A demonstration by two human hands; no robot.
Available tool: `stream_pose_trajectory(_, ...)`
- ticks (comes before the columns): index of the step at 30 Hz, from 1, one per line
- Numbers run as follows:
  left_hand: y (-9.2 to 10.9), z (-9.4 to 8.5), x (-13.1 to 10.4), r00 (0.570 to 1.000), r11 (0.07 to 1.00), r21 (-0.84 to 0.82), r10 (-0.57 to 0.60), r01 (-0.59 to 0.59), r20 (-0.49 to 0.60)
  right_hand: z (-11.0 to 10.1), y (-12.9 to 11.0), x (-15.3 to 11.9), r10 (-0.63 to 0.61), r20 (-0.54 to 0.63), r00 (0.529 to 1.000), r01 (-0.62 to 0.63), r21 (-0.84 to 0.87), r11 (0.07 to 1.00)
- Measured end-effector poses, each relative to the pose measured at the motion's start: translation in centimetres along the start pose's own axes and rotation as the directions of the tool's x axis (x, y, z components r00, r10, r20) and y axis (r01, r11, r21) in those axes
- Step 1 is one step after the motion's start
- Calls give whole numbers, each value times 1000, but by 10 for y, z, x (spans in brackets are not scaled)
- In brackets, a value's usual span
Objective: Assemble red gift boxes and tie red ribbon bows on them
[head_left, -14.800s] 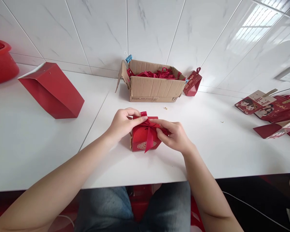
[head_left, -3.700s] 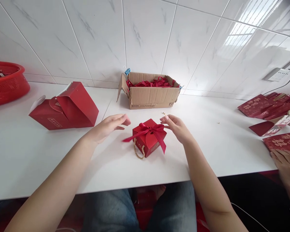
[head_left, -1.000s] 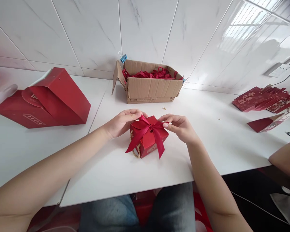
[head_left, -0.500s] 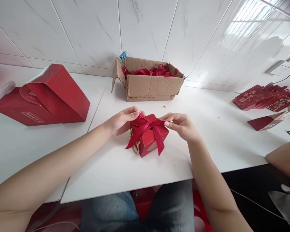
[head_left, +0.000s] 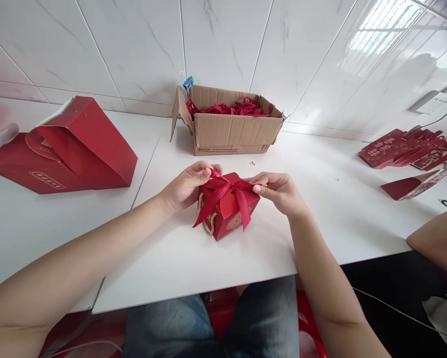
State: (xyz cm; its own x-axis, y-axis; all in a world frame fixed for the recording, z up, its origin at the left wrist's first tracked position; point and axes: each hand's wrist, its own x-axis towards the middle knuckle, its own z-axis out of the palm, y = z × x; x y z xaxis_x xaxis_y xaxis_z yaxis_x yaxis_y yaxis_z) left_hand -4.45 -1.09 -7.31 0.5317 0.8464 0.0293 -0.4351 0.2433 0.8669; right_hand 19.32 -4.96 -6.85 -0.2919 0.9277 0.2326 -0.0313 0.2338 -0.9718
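Note:
A small red gift box [head_left: 228,211] stands on the white table [head_left: 245,266], with gold rope handles [head_left: 208,223] on its left side. Across its top lies a red ribbon [head_left: 241,201] tied in a bow, two tails hanging down the front. My left hand [head_left: 189,184] pinches the bow's left loop between thumb and fingers. On the other side my right hand [head_left: 277,191] pinches the right loop, its other fingers behind the box.
Behind the gift box is a cardboard box [head_left: 234,132] full of red ribbons. A larger red box [head_left: 85,144] lies at the left. Flat red cartons [head_left: 385,149] are at the right, near another person's arm [head_left: 437,238].
My left hand has shifted slightly up and left with the left loop. The ribbon tails hang a little higher. My right hand keeps nearly the same place.

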Motion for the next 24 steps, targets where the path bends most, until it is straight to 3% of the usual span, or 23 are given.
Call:
stream_pose_trajectory(3,-2,-1,0,1000,1000,21,2,-2,3,1,1,1,11,-22,1000,-12,-44,999)
stream_pose_trajectory(8,-4,-5,0,997,984,171,-53,44,51,0,2,2,14,-185,983,-19,-25,1000)
stream_pose_trajectory(10,-5,-8,1,996,975,213,-68,56,51,-3,1,2,0,-191,982,-9,-43,999)
stream_pose_trajectory(11,-6,-8,1,997,975,213,-70,61,37,-6,1,2,-16,-144,989,6,-69,998)
stream_pose_trajectory(13,-7,-10,1,997,982,169,-78,80,-20,-12,3,1,-46,56,997,52,-130,990)
stream_pose_trajectory(15,-9,-10,2,990,986,119,-105,115,-89,-16,8,0,-39,309,950,98,-177,979)
stream_pose_trajectory(17,-10,-11,4,981,986,85,-128,141,-144,-15,14,1,4,475,880,107,-207,973)
stream_pose_trajectory(20,-11,-13,6,973,989,46,-129,140,-189,-8,20,3,40,513,857,84,-216,973)
stream_pose_trajectory(24,-16,-20,11,971,997,-24,-75,71,-229,-8,15,4,56,391,919,18,-182,983)
